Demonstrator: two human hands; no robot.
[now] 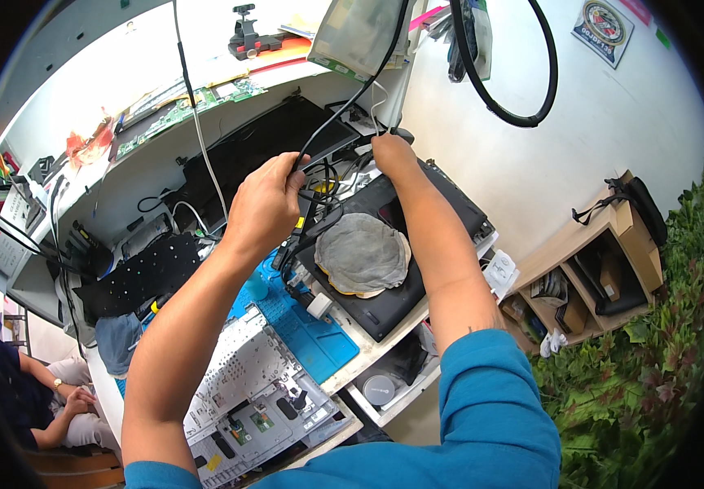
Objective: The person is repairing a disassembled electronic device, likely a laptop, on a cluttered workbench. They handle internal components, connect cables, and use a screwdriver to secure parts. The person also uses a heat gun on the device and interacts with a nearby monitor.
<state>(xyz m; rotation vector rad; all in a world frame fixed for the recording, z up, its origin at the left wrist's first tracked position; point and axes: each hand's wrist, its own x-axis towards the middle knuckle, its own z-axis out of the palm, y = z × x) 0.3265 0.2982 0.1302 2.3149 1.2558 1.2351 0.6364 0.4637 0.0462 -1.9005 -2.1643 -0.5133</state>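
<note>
My left hand is raised over the back of the bench, its fingers closed on a black cable that hangs from above. My right hand is farther back, fingers curled beside a white cable; its fingertips are hidden, so what they grip is unclear. Below my hands, a black laptop lies closed, with a round grey cloth pad on it. A tangle of cables lies behind it.
A blue mat and disassembled laptop casing lie near me. A monitor lies under a shelf bearing circuit boards. An open drawer is below, a cubby cabinet right. Another person sits at left.
</note>
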